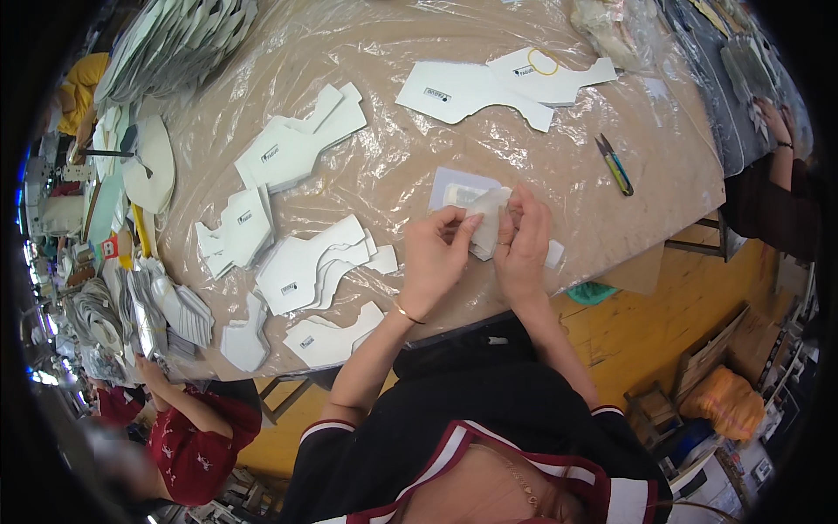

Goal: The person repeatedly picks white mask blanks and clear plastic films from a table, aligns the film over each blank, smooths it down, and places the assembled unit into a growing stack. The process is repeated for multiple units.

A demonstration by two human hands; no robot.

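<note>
My left hand (pixel 435 258) pinches a small pale, translucent sheet (pixel 487 206) between thumb and fingers. My right hand (pixel 525 243) closes on the sheet's other edge, its fingers raised beside it. Just behind the hands, a lilac-white rectangle (pixel 443 182) with smaller pale pieces on it lies on the table. A small white scrap (pixel 554 254) shows by the right wrist. To the left, stacks of white shaped cut pieces (pixel 319 253) with small dark printed labels are spread out. More such pieces (pixel 445 94) lie farther back.
Thread snips (pixel 614 165) with a green-yellow handle rest at the right. Clear plastic film covers the table (pixel 384 166). A yellow ring (pixel 543 61) sits on a far piece. Tall stacks of grey-white pieces (pixel 179 44) stand far left. Co-workers' arms (pixel 772 122) appear right and lower left.
</note>
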